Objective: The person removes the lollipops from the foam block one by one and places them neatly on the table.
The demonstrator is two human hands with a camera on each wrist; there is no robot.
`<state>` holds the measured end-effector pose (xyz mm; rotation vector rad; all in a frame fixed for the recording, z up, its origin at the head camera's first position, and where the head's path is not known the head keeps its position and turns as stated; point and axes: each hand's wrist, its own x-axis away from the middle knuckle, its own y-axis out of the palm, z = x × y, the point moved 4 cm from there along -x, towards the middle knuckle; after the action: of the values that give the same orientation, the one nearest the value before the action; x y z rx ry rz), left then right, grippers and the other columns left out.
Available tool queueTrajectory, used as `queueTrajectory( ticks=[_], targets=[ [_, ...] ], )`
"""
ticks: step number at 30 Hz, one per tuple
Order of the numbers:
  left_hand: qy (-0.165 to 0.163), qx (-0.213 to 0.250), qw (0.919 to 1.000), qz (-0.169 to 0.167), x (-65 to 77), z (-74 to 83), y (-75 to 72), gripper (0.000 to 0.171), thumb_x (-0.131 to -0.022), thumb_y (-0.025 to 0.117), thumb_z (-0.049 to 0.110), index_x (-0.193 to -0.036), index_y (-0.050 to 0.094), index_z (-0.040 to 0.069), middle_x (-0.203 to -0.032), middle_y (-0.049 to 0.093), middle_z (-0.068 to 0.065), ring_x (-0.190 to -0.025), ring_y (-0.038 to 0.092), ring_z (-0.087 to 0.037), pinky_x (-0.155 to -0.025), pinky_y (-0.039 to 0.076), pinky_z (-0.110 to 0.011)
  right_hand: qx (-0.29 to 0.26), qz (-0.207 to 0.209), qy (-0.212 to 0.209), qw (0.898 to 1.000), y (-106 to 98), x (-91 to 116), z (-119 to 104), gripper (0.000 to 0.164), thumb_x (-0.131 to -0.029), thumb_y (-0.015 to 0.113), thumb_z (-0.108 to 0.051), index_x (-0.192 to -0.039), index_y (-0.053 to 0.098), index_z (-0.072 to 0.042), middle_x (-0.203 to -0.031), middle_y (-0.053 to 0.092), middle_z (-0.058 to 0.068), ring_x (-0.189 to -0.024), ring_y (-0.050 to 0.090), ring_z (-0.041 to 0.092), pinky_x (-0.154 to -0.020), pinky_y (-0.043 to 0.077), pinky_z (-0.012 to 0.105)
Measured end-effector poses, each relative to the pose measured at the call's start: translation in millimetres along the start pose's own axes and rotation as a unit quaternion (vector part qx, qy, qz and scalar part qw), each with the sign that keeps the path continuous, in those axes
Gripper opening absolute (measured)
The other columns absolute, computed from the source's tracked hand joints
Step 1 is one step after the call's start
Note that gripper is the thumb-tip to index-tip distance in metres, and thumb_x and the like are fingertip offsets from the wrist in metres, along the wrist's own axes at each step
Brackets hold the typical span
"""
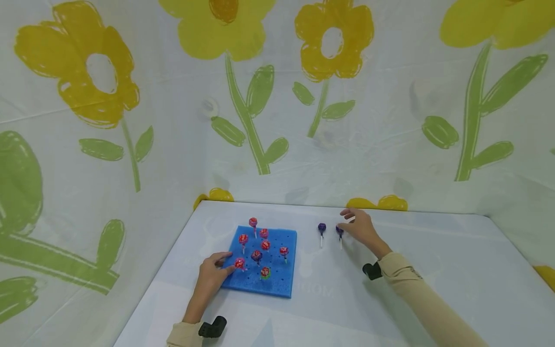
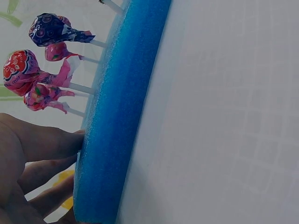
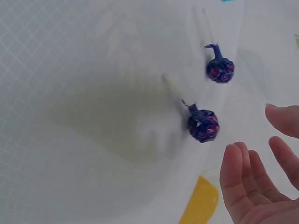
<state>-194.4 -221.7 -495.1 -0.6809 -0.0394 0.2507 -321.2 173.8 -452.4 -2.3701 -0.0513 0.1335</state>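
Observation:
My left hand (image 1: pixel 211 274) rests at the left edge of a blue foam board (image 1: pixel 277 284), its thumb (image 2: pixel 60 142) touching the board near the edge. Several lollipops stand in the board by their sticks, mostly in red and pink wrappers, such as a pink lollipop (image 2: pixel 21 72); one wrapper is dark blue (image 2: pixel 46 30). Two purple-wrapped lollipops lie on the table to the right: the left one (image 1: pixel 322 227) and the right one (image 3: pixel 203 125). My right hand (image 1: pixel 362 228) hovers by the right one, fingers apart and holding nothing in the right wrist view.
The white table (image 1: pixel 329 308) runs up to a flower-printed cloth wall (image 1: pixel 368 159) at the back and sides. Small holes dot the foam board between the sticks. Each wrist wears a black camera mount, such as the right mount (image 1: pixel 372 271).

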Motion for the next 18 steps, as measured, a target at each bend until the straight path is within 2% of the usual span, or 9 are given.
queueTrajectory(
  ticks=[12, 18],
  targets=[
    [0.003, 0.009, 0.9999, -0.007, 1.2, 1.2, -3.4, 0.036, -0.083, 0.069, 0.005, -0.119, 0.064, 0.0, -0.119, 0.058, -0.023, -0.107, 0.054, -0.037, -0.087, 0.05, -0.05, -0.027, -0.006, -0.055, 0.998, -9, 15, -33, 0.029, -0.086, 0.069, -0.012, -0.111, 0.06, -0.002, -0.112, 0.061, 0.022, -0.093, 0.06, 0.032, -0.078, 0.055, 0.041],
    [0.006, 0.01, 0.9999, -0.008, 1.7, 1.5, -1.3, 0.036, -0.083, 0.069, 0.004, -0.119, 0.063, 0.0, -0.12, 0.058, -0.024, -0.108, 0.054, -0.038, -0.088, 0.05, -0.051, -0.035, -0.009, -0.074, 0.997, -10, 23, -44, 0.027, -0.085, 0.07, -0.012, -0.109, 0.061, -0.004, -0.107, 0.062, 0.017, -0.091, 0.061, 0.029, -0.077, 0.056, 0.039]
  ],
)
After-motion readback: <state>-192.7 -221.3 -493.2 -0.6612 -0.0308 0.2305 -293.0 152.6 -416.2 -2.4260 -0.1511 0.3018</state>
